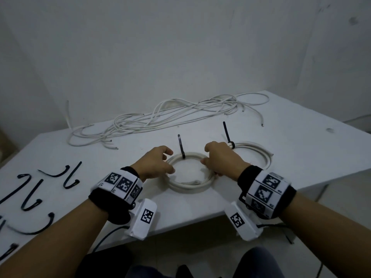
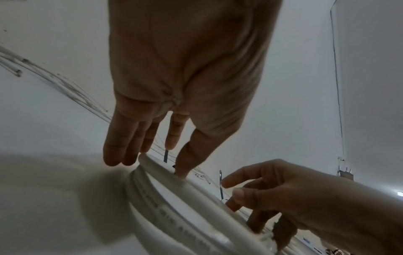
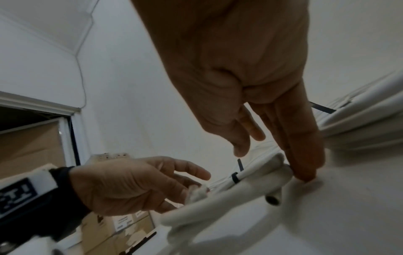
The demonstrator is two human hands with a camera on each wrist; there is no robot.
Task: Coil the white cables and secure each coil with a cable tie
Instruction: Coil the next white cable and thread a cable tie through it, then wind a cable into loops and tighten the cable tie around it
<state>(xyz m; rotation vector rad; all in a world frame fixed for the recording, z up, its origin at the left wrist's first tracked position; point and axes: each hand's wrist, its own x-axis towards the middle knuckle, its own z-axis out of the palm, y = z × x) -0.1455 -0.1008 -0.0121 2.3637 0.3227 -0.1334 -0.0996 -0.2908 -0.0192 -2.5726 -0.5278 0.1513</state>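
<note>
White table (image 1: 281, 157) runs below a pale wall, with loose white cables (image 1: 160, 117) heaped along its far edge, well beyond the hands, and spare black ties (image 1: 32, 195) at its left. Flat between the two hands lies a tied coil (image 1: 190, 186), a second tied coil (image 1: 255, 151) just right of it. Left hand (image 1: 153, 164) and right hand (image 1: 220, 159) rest loose-fingered on opposite sides of the near ring, gripping nothing; judged from this, either hand must reach forward for the next cable.

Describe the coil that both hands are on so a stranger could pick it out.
On the white table, nearest the front edge, lies a round coil of white cable. A black tie stands up from its far side. Unlike the second coil to its right, it sits between both hands.
</note>
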